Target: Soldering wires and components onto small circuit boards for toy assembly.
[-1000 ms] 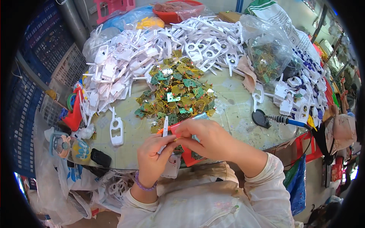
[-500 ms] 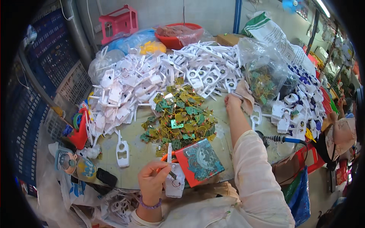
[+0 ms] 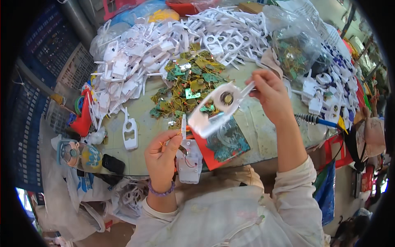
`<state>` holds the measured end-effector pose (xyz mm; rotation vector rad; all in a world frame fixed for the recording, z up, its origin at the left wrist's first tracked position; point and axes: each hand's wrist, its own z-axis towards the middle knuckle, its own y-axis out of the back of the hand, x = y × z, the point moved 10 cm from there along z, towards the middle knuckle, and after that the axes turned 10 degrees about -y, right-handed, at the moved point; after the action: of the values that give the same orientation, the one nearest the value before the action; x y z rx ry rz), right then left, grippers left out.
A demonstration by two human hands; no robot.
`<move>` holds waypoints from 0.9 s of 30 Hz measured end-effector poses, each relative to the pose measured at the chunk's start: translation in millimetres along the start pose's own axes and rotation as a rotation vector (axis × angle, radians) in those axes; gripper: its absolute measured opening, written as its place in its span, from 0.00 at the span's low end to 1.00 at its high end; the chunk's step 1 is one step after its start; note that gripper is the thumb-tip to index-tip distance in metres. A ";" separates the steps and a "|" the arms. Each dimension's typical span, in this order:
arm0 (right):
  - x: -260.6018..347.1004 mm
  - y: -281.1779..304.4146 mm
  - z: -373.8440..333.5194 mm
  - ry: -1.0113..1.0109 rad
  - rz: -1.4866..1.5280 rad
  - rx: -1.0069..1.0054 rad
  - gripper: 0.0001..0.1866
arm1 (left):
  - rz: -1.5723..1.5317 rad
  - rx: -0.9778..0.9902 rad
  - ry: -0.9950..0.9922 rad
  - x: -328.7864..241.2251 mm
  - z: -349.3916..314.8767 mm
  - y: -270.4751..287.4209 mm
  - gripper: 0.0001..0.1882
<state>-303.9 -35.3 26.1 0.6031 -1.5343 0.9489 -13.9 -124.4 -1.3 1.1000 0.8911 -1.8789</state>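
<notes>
My left hand point(image 3: 162, 154) pinches a white plastic shell half point(image 3: 189, 168) at its narrow stem, over the table's front edge. Thin wires run into this shell, and an orange one shows at my fingertips. Raised over the table, my right hand point(image 3: 269, 96) grips the slim handle of another white shell piece point(image 3: 200, 127). That piece has a dark round speaker-like part point(image 3: 226, 98) and a wide opening; it is tilted and slightly blurred. Below it lies a red block with a worn green top point(image 3: 226, 140). A heap of wired green circuit boards point(image 3: 181, 86) sits behind.
White plastic shells point(image 3: 144, 49) are heaped along the back and left. One shell point(image 3: 130, 133) lies alone at left, near a bottle point(image 3: 78, 154) and a black object point(image 3: 113, 164). At right are a blue-handled soldering iron point(image 3: 317, 120), bagged boards point(image 3: 292, 57) and white-and-purple parts point(image 3: 325, 88).
My right hand has come back from the far pile toward me, bringing a white shell piece with it. My left hand still holds its shell. The view has tilted downward.
</notes>
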 end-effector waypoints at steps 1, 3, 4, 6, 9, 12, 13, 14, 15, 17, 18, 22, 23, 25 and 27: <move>-5.3 -9.7 1.0 -0.060 -0.059 0.020 0.11 | 0.001 -0.002 0.001 -0.7 -2.5 0.2 0.06; -27.5 -30.5 6.5 -0.190 -0.144 0.144 0.14 | 0.110 0.043 -0.053 -11.1 -5.6 -4.7 0.06; -43.1 -39.1 9.4 -0.263 -0.154 0.216 0.14 | 0.214 0.084 -0.108 -18.6 -6.6 -9.5 0.06; -64.0 -48.6 12.8 -0.328 -0.318 0.256 0.13 | 0.307 0.173 -0.179 -24.3 -7.6 -22.5 0.06; -76.3 -60.2 13.8 -0.294 -0.484 0.287 0.13 | 0.504 0.324 -0.334 -39.9 -9.9 -51.0 0.05; -70.9 -60.7 6.0 -0.214 -0.549 0.253 0.13 | 0.653 0.407 -0.464 -48.5 -11.5 -74.0 0.04; -48.2 -47.6 -1.2 -0.043 -0.510 0.108 0.13 | 0.701 0.420 -0.510 -50.5 -11.7 -80.8 0.04; -26.8 -37.0 -12.3 0.128 -0.467 -0.028 0.13 | 0.701 0.419 -0.506 -49.7 -9.6 -81.9 0.04; -19.2 -22.9 -23.9 0.145 -0.355 -0.061 0.14 | 0.725 0.434 -0.529 -50.1 -9.7 -82.7 0.04; -2.6 21.9 -65.7 0.230 -0.143 -0.251 0.13 | 0.755 0.458 -0.563 -50.2 -9.2 -87.7 0.04; -6.1 51.6 -86.7 0.290 -0.107 -0.358 0.13 | 0.755 0.456 -0.553 -47.0 -7.6 -87.7 0.04; -16.8 166.3 -179.1 0.431 0.029 -0.827 0.19 | 0.829 0.510 -0.594 -47.2 -5.5 -101.7 0.04; -16.2 189.4 -198.0 0.449 0.022 -0.948 0.21 | 0.822 0.510 -0.605 -47.6 -4.1 -105.0 0.04; -8.8 214.4 -214.0 0.414 -0.062 -1.079 0.24 | 0.817 0.516 -0.598 -44.4 -3.5 -108.2 0.04; -0.9 224.7 -207.9 0.379 -0.100 -1.078 0.28 | 0.812 0.536 -0.561 -41.3 -2.9 -110.1 0.04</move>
<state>-370.9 258.4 -28.2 -0.2634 -1.4004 0.0548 -94.7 -60.4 55.2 0.9333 -0.3716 -1.5807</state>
